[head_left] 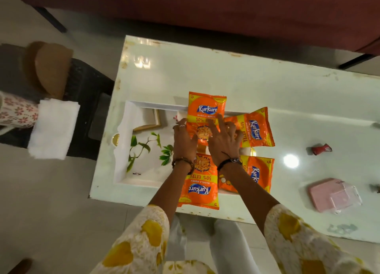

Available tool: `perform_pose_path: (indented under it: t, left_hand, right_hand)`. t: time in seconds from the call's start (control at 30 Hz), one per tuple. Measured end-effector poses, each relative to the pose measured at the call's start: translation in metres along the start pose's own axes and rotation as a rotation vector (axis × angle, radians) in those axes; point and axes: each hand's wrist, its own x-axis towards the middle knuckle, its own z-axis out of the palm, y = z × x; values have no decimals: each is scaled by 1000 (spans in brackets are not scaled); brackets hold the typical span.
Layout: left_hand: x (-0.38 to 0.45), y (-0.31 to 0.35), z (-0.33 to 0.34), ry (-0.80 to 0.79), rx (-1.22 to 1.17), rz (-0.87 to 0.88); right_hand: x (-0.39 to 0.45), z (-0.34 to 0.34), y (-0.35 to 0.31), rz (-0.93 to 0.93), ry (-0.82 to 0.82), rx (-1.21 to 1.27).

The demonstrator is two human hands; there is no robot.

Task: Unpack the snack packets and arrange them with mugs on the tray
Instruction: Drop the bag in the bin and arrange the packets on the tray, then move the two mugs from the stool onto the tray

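Note:
A white tray [125,142] with a leaf print lies on the white table. Several orange Kurkure snack packets lie on its right half. The far packet [206,107] leans over the tray's back rim. My left hand [184,139] rests flat on that packet's lower left part. My right hand [223,139] presses on its lower right part, fingers spread. Another packet [256,129] lies to the right, one [198,188] under my left forearm, one [258,171] under my right forearm. No mugs are on the tray.
A red crumpled wrapper [320,149] and a pink box with a clear lid [334,194] lie on the table at the right. A floral mug [17,112] and a folded white cloth [53,127] sit on a dark stool at the left. A red sofa [226,8] is behind.

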Motion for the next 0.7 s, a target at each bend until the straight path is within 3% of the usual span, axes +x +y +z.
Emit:
perform_pose_path:
  t: [0.1, 0.23, 0.33, 0.47, 0.6, 0.7]
  left_hand:
    - [-5, 1, -16, 38, -128, -14]
    - [-20, -9, -70, 7, -411, -2]
    - [-22, -23, -139, 30, -414, 35]
    - [-19, -46, -255, 185, -449, 29]
    - [-6, -82, -357, 433, -413, 5]
    - [16, -112, -410, 601, -311, 0]
  right_hand:
    - [-1, -9, -18, 3, 19, 39]
    - [-16, -21, -70, -130, 97, 274]
    - [-30, -25, -136, -241, 121, 458]
    - [-42, -33, -253, -344, 141, 660]
    - [-41, -31, -362, -346, 0, 877]
    - [-30, -27, -427, -122, -242, 1024]
